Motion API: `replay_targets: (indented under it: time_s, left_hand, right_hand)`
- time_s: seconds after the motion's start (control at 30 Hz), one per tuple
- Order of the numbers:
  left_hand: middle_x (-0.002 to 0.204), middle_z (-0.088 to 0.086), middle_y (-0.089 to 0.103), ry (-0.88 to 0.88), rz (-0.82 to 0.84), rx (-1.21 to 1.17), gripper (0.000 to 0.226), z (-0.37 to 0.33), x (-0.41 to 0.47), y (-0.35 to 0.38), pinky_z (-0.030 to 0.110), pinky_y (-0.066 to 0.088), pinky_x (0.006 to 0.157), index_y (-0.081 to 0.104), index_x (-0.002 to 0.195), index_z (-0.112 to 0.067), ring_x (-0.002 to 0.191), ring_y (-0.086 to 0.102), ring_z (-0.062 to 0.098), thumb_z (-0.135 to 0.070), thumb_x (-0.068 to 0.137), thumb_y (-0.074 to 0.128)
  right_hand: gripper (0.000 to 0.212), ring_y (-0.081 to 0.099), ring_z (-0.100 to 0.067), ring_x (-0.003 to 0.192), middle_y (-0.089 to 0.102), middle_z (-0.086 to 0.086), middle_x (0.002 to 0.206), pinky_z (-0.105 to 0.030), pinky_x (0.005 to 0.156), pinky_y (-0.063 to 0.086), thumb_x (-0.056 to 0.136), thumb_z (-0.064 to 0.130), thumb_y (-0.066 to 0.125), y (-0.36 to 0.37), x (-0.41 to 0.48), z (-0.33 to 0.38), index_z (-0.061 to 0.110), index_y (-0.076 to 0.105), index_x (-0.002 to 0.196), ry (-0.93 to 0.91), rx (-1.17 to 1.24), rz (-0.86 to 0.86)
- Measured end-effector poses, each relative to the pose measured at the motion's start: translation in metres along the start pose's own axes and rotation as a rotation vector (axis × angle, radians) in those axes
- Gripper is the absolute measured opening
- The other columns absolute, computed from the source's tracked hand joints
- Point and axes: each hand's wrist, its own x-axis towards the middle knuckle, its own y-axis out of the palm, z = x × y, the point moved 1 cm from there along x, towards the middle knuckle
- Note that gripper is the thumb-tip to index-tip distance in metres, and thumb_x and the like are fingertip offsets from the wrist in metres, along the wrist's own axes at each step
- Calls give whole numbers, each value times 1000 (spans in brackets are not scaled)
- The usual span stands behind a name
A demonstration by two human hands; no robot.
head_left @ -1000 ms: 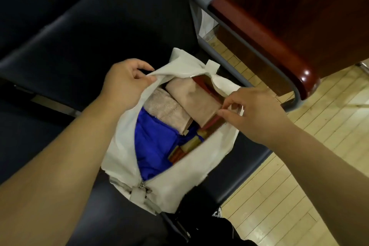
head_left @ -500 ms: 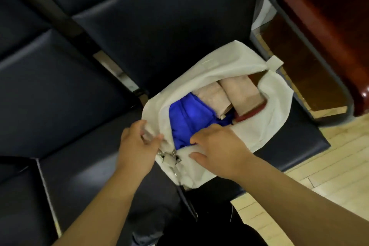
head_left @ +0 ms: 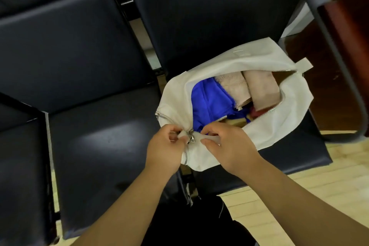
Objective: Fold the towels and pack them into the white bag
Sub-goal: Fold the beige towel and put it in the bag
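Observation:
The white bag point(head_left: 275, 124) lies on a dark seat with its zipper open along the top. Inside show a blue towel point(head_left: 209, 104), two folded beige towels point(head_left: 235, 90) point(head_left: 261, 92) and a bit of red and yellow fabric point(head_left: 255, 115). At the bag's near end my left hand point(head_left: 165, 150) pinches the fabric beside the zipper slider point(head_left: 192, 138). My right hand point(head_left: 229, 144) pinches the bag's edge just right of the slider.
A row of dark blue padded seats point(head_left: 95, 146) runs left of the bag. A grey metal armrest point(head_left: 335, 46) and a reddish wooden panel point(head_left: 351, 16) stand at the right. Light wooden floor point(head_left: 299, 196) lies below.
Both hands left the bag's mouth and came to its near end, closing around the zipper slider. The view swung left and back, showing more seats.

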Motion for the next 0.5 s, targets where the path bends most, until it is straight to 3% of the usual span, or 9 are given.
replay_targets:
  time_s: [0.17,0.3,0.5]
  left_hand:
    - [82,-4,76,-72,21,-111,18,6,6,-13,30,59,75,72,97,-28,76,73,11,-14,86,77]
    - [81,-6,77,-41,23,-81,28,19,2,-39,45,61,85,72,91,-36,78,75,15,-9,86,76]
    - [85,-8,76,58,28,-40,29,18,0,-66,36,61,81,73,100,-40,79,74,8,-12,90,73]
  right_hand:
    - [14,62,-7,92,69,12,100,-28,84,52,93,31,69,7,3,-3,28,71,107,-24,-47,-22]
    - [16,62,-6,93,69,15,100,-24,85,49,91,33,71,18,4,10,28,72,106,-84,-74,-26]
    - [22,60,-17,93,69,13,100,-43,85,51,83,43,68,33,0,38,32,77,99,-108,-98,-170]
